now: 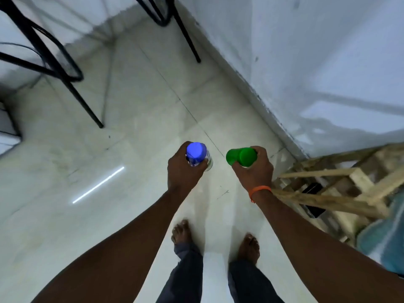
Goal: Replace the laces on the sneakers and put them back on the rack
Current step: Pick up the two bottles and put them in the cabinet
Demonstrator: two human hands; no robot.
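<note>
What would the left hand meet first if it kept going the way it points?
Probably nothing close: the left hand, gripping a blue-capped can, points over the floor towards the white wall; depth is unclear.

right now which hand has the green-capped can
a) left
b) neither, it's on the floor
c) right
c: the right hand, the one with the orange wristband, grips the green-capped can, while the left hand holds the blue-capped can.
</note>
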